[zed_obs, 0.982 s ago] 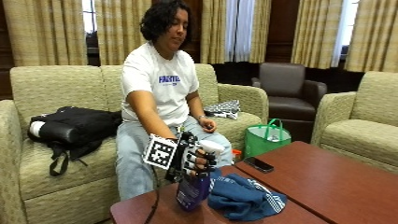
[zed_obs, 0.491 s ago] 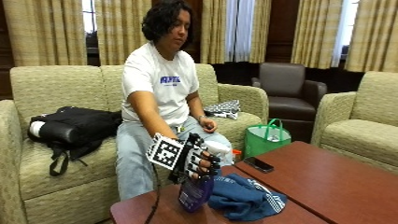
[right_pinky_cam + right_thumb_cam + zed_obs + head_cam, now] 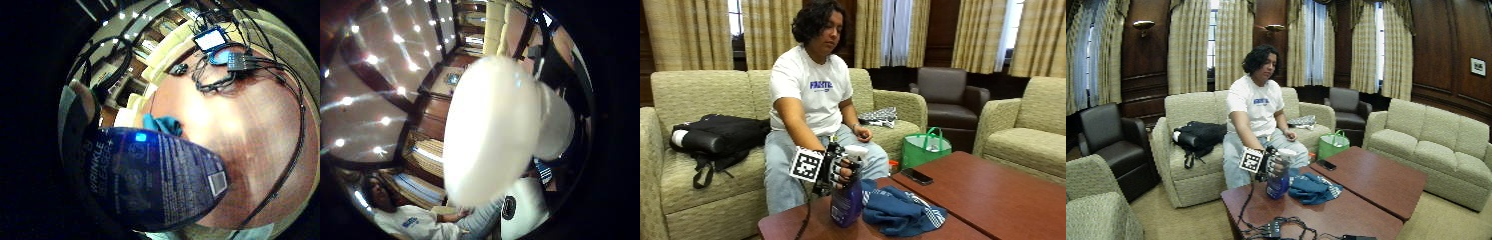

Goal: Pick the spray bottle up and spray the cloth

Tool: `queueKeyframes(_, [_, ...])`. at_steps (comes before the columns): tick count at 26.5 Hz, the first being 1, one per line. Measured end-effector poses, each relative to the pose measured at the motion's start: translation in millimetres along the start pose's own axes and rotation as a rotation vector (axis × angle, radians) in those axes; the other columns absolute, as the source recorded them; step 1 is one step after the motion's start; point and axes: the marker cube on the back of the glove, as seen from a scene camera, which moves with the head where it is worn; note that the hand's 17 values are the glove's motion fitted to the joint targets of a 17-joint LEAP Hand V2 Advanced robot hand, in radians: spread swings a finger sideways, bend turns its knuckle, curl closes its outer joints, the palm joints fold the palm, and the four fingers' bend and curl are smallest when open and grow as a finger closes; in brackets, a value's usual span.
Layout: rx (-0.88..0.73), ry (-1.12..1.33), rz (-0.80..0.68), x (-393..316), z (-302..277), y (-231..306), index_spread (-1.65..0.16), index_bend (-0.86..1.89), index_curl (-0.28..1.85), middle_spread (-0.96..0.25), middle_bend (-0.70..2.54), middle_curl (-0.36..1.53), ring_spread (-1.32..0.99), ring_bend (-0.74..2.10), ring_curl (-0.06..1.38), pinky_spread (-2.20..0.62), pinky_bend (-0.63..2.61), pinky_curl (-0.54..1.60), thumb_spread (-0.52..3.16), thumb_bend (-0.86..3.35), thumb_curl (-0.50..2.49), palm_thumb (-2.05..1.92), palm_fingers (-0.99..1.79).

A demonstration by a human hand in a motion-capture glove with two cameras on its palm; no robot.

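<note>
Reddish-brown wood forms the table point(image 3: 1013, 195), on which a purple spray bottle point(image 3: 847, 200) with a white trigger head stands upright near the corner closest to the seated person. The bottle's neck is gripped by the gloved right hand point(image 3: 840, 169), its fingers curled round just below the white head. Whether the base is touching the table or is raised just off it cannot be told. On the dark label, seen in the little-finger-side palm view, "WRINKLE RELEASER+" point(image 3: 100, 165) can be read in pale letters, with blocks of small print and a square code beside it that are too fine to make out. A crumpled blue cloth point(image 3: 903, 212) with a striped patch is seen lying on the table just beside the bottle, on the side away from the hand. A dark phone point(image 3: 917, 175) lies further along the table edge. Blue lettering is printed across the chest of the white T-shirt point(image 3: 810, 85), but it cannot be read. The bare hand point(image 3: 860, 133) is rested on the person's thigh.
</note>
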Motion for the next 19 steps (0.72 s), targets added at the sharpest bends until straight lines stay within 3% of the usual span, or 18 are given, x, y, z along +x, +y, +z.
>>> queueKeyframes(9, [-0.082, 0.019, -0.033, -1.2, -6.0, 22.0, -0.31, 0.12, 0.30, -0.24, 0.40, 0.53, -0.23, 0.67, 0.48, -0.27, 0.49, 0.45, 0.87, -0.03, 0.47, 0.81, 1.13])
queueKeyframes(15, [-0.059, 0.035, -0.013, 0.0, -8.4, 30.1, -0.36, 0.07, 0.27, -0.23, 0.39, 0.52, -0.22, 0.55, 0.47, -0.12, 0.41, 0.46, 0.91, -0.07, 0.41, 0.65, 0.66])
queueKeyframes(19, [-0.092, 0.031, -0.025, 3.2, -11.9, 33.1, -0.38, 0.08, 0.24, -0.21, 0.35, 0.49, -0.21, 0.50, 0.43, -0.05, 0.37, 0.43, 0.90, -0.06, 0.39, 0.61, 0.57])
